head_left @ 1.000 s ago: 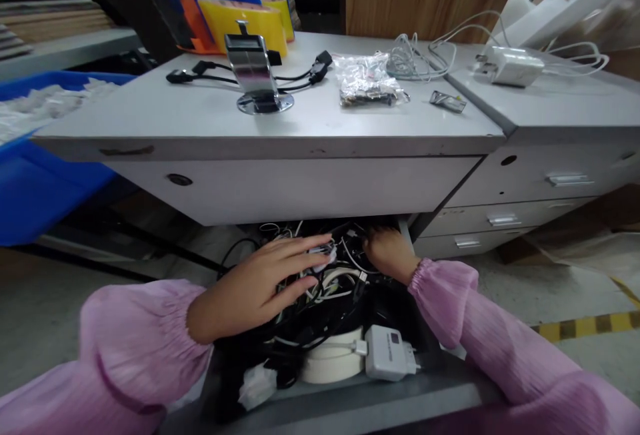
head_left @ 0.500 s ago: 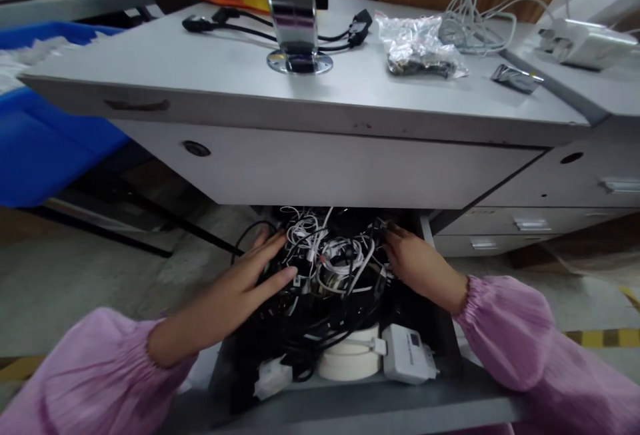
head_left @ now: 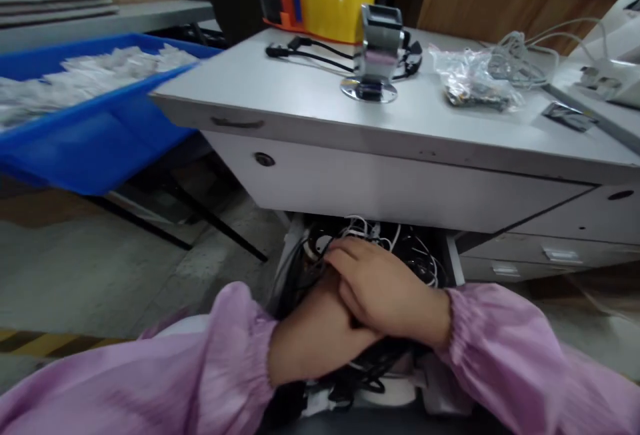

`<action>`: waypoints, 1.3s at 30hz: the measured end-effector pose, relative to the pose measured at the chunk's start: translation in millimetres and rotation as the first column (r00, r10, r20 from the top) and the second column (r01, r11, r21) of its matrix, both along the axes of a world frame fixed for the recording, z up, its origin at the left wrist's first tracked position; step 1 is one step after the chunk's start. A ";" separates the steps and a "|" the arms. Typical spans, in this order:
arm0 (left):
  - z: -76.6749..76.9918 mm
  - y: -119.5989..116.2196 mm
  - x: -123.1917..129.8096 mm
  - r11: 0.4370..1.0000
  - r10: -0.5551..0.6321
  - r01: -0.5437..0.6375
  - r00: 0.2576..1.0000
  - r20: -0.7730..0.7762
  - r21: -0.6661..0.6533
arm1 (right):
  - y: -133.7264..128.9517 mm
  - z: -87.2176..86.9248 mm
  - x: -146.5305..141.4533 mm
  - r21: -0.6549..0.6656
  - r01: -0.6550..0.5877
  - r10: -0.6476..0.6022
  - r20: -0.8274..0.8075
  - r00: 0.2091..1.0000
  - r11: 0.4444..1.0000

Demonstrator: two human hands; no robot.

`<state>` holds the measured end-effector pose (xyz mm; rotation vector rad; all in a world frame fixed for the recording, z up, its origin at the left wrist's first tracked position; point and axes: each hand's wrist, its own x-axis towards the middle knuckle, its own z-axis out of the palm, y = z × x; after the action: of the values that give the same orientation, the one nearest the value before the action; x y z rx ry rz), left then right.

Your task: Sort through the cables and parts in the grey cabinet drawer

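My right hand (head_left: 387,285) lies across the back of my left hand (head_left: 320,328), its fingers stretched leftward over it. Beneath it, my left hand reaches into the open drawer (head_left: 454,262), its thumb pointing right and its other fingers hidden. Both hands rest low over a tangle of black and white cables (head_left: 423,265). What the hidden fingertips touch is out of sight. At the drawer's front, partly covered by my arms, are a white round object (head_left: 390,392), a white box-shaped adapter (head_left: 447,392) and a small white piece (head_left: 317,400).
On the desktop (head_left: 310,92) stand a shiny metal stand (head_left: 375,48), black cables (head_left: 320,55), a clear plastic bag (head_left: 470,78) and a yellow file holder (head_left: 335,5). A blue bin (head_left: 100,135) of white packets is at left. The desk edge overhangs the drawer.
My hands were apart at the two sides of the cables; now the right lies over the left in the middle. The view has swung left.
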<state>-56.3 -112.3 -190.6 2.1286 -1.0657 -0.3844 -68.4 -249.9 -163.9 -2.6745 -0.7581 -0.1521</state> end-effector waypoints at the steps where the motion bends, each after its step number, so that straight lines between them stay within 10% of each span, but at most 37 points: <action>1: 2.8 -1.9 -2.1 1.000 -0.012 0.013 0.999 -0.039 0.018 | 2.3 -4.3 13.3 0.000 0.000 0.000 -0.095 0.995 1.000; 8: 12.5 33.8 26.7 0.988 -0.134 0.099 0.931 -0.340 -0.120 | -22.9 -24.3 20.9 -0.171 0.035 -0.078 -0.249 0.965 0.985; 14: -3.9 59.0 48.5 0.947 0.291 -0.300 0.952 -0.092 -0.111 | -40.6 -16.6 -8.0 -0.221 0.058 -0.102 -0.196 0.975 0.974; 21: -8.7 32.4 13.4 0.987 -0.140 0.106 0.939 -0.313 -0.122 | -64.4 2.8 -14.6 -0.241 0.042 -0.089 -0.189 0.978 0.970; 29: -1.5 25.8 -5.2 0.952 -0.280 0.235 0.928 -0.244 -0.198 | 4.8 -6.2 39.3 -0.277 -0.156 0.122 -0.139 0.983 0.948; 35: -8.2 41.5 -4.6 0.900 -0.388 0.316 0.895 -0.222 -0.300 | 14.3 -37.3 51.6 -0.643 0.111 -0.128 0.020 0.992 0.757; 39: -10.7 54.1 -0.3 0.932 -0.240 0.159 0.943 -0.230 -0.325 | 1.3 -31.4 32.8 -0.671 0.080 -0.120 -0.013 0.993 0.737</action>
<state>-56.6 -58.1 -201.3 1.6499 -1.1091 -0.5506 -35.6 -248.6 -195.3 -3.3906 -0.7524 0.2216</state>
